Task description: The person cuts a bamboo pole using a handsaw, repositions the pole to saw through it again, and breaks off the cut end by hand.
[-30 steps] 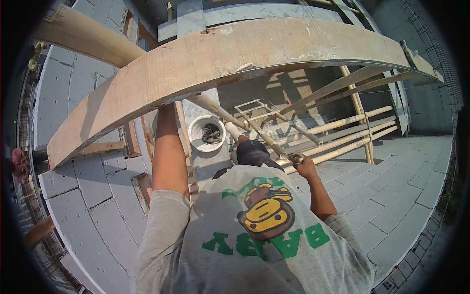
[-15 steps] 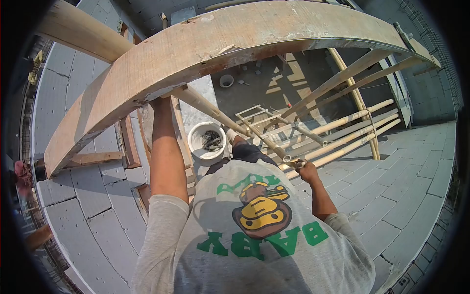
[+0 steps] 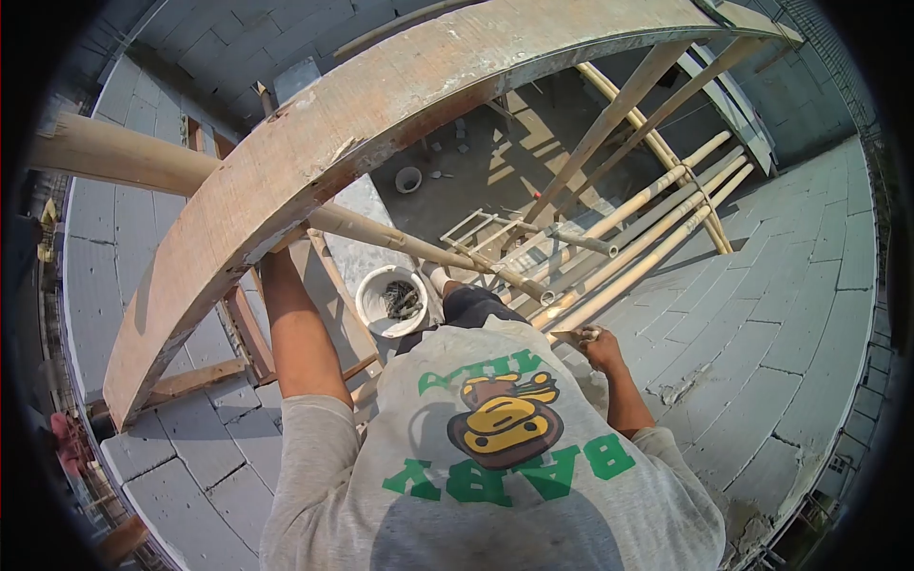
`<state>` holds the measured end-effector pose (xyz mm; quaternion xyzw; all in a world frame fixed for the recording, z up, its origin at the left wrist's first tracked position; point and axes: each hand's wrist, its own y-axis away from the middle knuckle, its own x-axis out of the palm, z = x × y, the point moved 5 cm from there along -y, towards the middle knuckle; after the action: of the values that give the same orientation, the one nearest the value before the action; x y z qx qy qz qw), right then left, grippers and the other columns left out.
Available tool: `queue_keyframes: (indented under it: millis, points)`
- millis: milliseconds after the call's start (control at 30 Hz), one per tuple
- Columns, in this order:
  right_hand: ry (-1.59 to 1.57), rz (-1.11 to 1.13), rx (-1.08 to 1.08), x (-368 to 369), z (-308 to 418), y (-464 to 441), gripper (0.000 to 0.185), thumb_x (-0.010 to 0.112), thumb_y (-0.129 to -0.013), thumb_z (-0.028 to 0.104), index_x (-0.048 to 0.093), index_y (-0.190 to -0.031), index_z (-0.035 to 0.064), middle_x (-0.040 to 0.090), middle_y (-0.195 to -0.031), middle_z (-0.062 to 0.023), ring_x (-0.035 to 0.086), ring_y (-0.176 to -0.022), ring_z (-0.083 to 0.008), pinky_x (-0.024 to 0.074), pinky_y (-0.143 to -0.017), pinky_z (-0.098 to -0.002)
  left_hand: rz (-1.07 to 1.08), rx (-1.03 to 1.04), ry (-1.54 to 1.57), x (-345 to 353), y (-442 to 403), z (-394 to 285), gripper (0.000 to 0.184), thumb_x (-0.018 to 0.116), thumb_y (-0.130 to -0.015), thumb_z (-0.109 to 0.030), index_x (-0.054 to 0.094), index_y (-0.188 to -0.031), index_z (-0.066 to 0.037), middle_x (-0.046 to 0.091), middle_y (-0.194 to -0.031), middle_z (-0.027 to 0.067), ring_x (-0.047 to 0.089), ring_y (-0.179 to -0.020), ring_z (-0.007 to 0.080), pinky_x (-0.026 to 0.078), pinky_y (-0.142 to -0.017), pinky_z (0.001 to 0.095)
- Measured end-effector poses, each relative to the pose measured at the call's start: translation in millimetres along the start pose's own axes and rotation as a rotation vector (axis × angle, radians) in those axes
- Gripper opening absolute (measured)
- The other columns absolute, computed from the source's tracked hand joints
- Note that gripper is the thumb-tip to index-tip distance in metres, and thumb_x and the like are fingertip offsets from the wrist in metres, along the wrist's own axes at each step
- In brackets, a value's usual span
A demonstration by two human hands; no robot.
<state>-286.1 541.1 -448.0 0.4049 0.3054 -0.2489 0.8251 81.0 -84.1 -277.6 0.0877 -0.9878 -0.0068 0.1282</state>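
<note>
- A worker in a gray shirt [image 3: 519,504] stands among block walls, left arm [image 3: 309,357] raised to the underside of a curved board [image 3: 276,162].
- The left hand is mostly hidden at the board's lower edge; whether it grips, presses or merely rests there cannot be told.
- The right hand [image 3: 602,350] curls around a small tool [image 3: 568,337], fingers folded in, well apart from the board; the tool looks like a trowel, though its shape is partly hidden.
- The board arches across the top and left of the view, with a thick pole [image 3: 133,157] meeting its far side and a thinner pole [image 3: 428,250] slanting from beneath it.
- A white bucket [image 3: 366,297] holding dark matter sits between the left arm and the thinner pole.
- Good practice here would likely mean feet planted, a firm but easy hold on the tool, and its tip clear of the thinner pole's open end nearby.
- With the left hand's contact out of sight, a light, even touch seems wiser than leaning weight on the board.
</note>
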Motion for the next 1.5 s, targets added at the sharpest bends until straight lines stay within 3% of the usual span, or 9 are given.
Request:
queue_keyframes:
  millis: [167,267,533,567,700,833,933,1133,1500]
  points:
    - [0.007,-0.073,0.086,-13.0,-8.7,17.1,0.042,0.063,-0.072,0.016,0.067,-0.113,0.0051,0.071,-0.092,-0.0190,0.068,-0.083,-0.0316,0.0535,-0.074,-0.0373,-0.014,-0.010,-0.019,-5.6,0.5,2.0,0.043,0.057,-0.093,-0.040,0.055,-0.122,-0.008,0.059,-0.123,0.0076,0.060,-0.107,0.0219,0.050,-0.092,0.0414]
    - [0.009,0.036,0.185,-10.0,-7.6,12.5,0.042,0.069,-0.074,0.022,0.065,-0.113,0.0075,0.066,-0.114,-0.0164,0.063,-0.104,-0.0337,0.0506,-0.089,-0.0402,-0.030,-0.006,-0.025,-14.2,1.7,0.8,0.044,0.057,-0.093,-0.040,0.055,-0.122,-0.008,0.059,-0.124,0.0077,0.060,-0.107,0.0220,0.050,-0.092,0.0415]
    - [-0.179,0.138,-0.023,7.0,15.4,-17.7,0.036,0.059,-0.083,0.023,0.066,-0.114,0.0077,0.069,-0.105,-0.0161,0.066,-0.094,-0.0311,0.0517,-0.082,-0.0395,-0.076,0.000,-0.003,-34.2,23.2,-2.7,0.044,0.058,-0.092,-0.040,0.056,-0.122,-0.008,0.058,-0.124,0.0078,0.060,-0.107,0.0222,0.050,-0.092,0.0417]
    - [-0.268,0.146,0.123,5.6,19.3,-21.9,0.037,0.061,-0.075,0.006,0.063,-0.111,0.0001,0.070,-0.098,-0.0138,0.067,-0.084,-0.0225,0.0528,-0.069,-0.0325,-0.079,-0.002,0.002,-35.1,24.9,-3.6,0.044,0.059,-0.092,-0.040,0.056,-0.122,-0.008,0.058,-0.124,0.0078,0.060,-0.107,0.0222,0.050,-0.092,0.0417]
    - [-0.210,0.125,0.134,-37.9,106.1,10.3,0.037,0.059,-0.076,0.002,0.063,-0.112,-0.0007,0.070,-0.101,-0.0133,0.066,-0.087,-0.0228,0.0522,-0.075,-0.0319,-0.092,0.000,-0.001,-44.7,29.1,-15.9,0.045,0.059,-0.091,-0.040,0.056,-0.122,-0.008,0.058,-0.124,0.0079,0.060,-0.107,0.0223,0.050,-0.092,0.0418]
    - [-0.227,0.154,0.102,-28.6,77.0,-9.4,0.034,0.058,-0.078,0.002,0.064,-0.112,-0.0006,0.069,-0.100,-0.0131,0.066,-0.086,-0.0215,0.0518,-0.074,-0.0311,-0.093,-0.005,-0.003,-46.7,30.7,-23.1,0.045,0.060,-0.091,-0.040,0.056,-0.122,-0.008,0.058,-0.124,0.0080,0.060,-0.107,0.0224,0.050,-0.092,0.0419]
    - [-0.084,0.115,0.018,-37.4,75.3,-17.9,0.040,0.064,-0.074,0.010,0.064,-0.114,0.0047,0.070,-0.085,-0.0167,0.066,-0.062,-0.0238,0.0528,-0.060,-0.0361,-0.100,-0.012,0.001,-44.9,31.5,-22.7,0.045,0.060,-0.091,-0.040,0.056,-0.122,-0.008,0.058,-0.124,0.0080,0.060,-0.107,0.0224,0.049,-0.092,0.0420]
    - [-0.058,0.104,-0.105,-43.3,56.7,-40.9,0.037,0.063,-0.076,0.011,0.065,-0.113,0.0049,0.070,-0.085,-0.0156,0.067,-0.065,-0.0228,0.0526,-0.059,-0.0360,-0.111,-0.031,0.002,-43.7,36.5,-14.5,0.046,0.061,-0.090,-0.040,0.056,-0.122,-0.007,0.058,-0.124,0.0082,0.059,-0.107,0.0225,0.049,-0.092,0.0422]
    - [-0.003,0.245,-0.237,-60.7,163.7,-63.6,0.033,0.066,-0.075,0.013,0.066,-0.108,0.0063,0.066,-0.077,-0.0126,0.063,-0.064,-0.0203,0.0505,-0.059,-0.0346,-0.142,-0.086,-0.034,-23.5,60.6,6.6,0.047,0.062,-0.089,-0.040,0.056,-0.122,-0.007,0.057,-0.124,0.0084,0.059,-0.108,0.0228,0.049,-0.093,0.0425]
